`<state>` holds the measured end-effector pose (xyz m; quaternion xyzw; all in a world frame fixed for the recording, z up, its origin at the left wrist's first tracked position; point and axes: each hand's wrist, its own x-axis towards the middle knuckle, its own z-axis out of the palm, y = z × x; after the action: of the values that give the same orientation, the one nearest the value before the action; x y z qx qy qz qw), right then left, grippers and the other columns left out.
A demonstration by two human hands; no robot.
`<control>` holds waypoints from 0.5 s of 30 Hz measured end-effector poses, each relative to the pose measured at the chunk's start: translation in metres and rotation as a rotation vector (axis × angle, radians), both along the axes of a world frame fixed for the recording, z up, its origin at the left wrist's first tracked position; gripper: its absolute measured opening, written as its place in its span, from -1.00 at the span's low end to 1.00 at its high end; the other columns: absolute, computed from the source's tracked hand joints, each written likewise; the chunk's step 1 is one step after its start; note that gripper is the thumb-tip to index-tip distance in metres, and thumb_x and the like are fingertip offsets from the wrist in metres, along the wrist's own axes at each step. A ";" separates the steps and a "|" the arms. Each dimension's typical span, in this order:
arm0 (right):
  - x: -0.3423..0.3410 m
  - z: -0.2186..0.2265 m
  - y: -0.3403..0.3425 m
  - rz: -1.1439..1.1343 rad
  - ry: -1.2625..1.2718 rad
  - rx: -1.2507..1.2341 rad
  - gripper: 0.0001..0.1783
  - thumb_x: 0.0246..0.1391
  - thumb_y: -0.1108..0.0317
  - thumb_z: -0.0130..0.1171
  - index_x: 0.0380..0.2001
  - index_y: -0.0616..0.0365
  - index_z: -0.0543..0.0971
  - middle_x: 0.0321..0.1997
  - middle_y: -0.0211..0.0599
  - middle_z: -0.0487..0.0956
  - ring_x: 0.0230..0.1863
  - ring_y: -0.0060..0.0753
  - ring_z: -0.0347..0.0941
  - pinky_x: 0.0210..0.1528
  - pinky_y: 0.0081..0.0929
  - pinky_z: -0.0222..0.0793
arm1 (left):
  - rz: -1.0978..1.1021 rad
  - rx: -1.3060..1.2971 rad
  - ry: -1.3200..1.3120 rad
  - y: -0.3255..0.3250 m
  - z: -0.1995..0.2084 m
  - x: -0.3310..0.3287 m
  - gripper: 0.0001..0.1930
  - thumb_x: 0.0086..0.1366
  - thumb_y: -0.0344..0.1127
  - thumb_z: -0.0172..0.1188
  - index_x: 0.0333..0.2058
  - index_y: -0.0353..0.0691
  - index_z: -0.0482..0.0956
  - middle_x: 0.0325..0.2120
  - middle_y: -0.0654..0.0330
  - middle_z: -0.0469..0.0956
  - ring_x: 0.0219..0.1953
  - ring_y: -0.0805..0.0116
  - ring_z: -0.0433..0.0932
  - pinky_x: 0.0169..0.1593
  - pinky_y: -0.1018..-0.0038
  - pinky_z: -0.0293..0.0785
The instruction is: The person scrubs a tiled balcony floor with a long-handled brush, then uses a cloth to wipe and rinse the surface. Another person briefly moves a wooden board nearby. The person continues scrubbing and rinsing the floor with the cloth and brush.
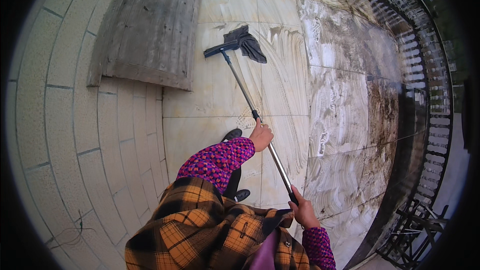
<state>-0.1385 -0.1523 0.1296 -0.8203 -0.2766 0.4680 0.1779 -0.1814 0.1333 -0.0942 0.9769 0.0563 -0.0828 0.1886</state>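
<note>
A long metal pole (241,82) with a dark, wide cross-head (220,48), like a floor squeegee, slants over the tiles from lower right to upper left. My left hand (261,135) is closed around the pole just below its black collar. Lower down, my right hand (303,210) grips the black handle end (293,198). A dark grey cloth (246,43) lies crumpled on the wet floor, touching the right end of the head. Whether the cloth is caught on the head, I cannot tell.
Streaky, wet pale tiles (282,77) run ahead, with brown muddy patches (382,107) to the right. A weathered wooden door (150,25) stands against the tiled wall (62,100) at left. Balusters (434,155) line the right edge; dark metal frames (417,232) sit lower right. My shoes (233,134) show below.
</note>
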 end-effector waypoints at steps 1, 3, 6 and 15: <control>-0.014 0.004 -0.016 -0.015 -0.023 0.045 -0.27 0.10 0.39 0.17 0.33 -0.19 0.20 -0.34 0.23 0.58 -0.27 0.24 0.55 -0.22 -0.09 0.47 | -0.028 -0.004 -0.003 -0.013 0.007 -0.005 -0.90 0.14 -0.38 0.07 -0.47 -0.16 0.57 -0.43 0.18 0.50 -0.13 0.14 0.45 0.22 -0.33 0.00; -0.040 0.009 -0.032 -0.092 0.006 0.069 -0.26 0.09 0.40 0.16 0.34 -0.19 0.19 -0.35 0.24 0.58 -0.28 0.24 0.55 -0.24 -0.09 0.47 | -0.074 -0.020 -0.005 -0.021 0.019 -0.011 -0.89 0.16 -0.38 0.06 -0.46 -0.16 0.57 -0.40 0.16 0.50 -0.08 0.12 0.44 0.24 -0.29 0.01; -0.063 0.005 -0.014 -0.084 -0.001 0.023 -0.21 0.11 0.44 0.12 0.38 -0.09 0.08 -0.45 0.13 0.52 -0.43 -0.02 0.49 -0.35 -0.26 0.39 | -0.087 0.026 -0.171 -0.001 0.022 -0.007 -0.90 0.17 -0.38 0.06 -0.43 -0.18 0.57 -0.33 0.12 0.50 0.03 0.09 0.41 0.26 -0.22 0.03; -0.053 -0.056 0.139 0.088 -0.145 0.003 -0.15 0.09 0.42 0.05 0.38 0.14 -0.10 -0.52 0.28 0.52 -0.45 0.33 0.48 -0.36 0.10 0.38 | 0.077 0.026 0.133 0.114 -0.028 0.037 -0.79 0.21 -0.37 0.06 -0.18 -0.12 0.56 0.04 0.14 0.42 0.39 0.15 0.03 0.28 -0.13 0.09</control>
<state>-0.1920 -0.0137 0.0738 -0.8388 -0.3253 0.4143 0.1380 -0.1442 0.2469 -0.1219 0.9687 0.1072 -0.1395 0.1748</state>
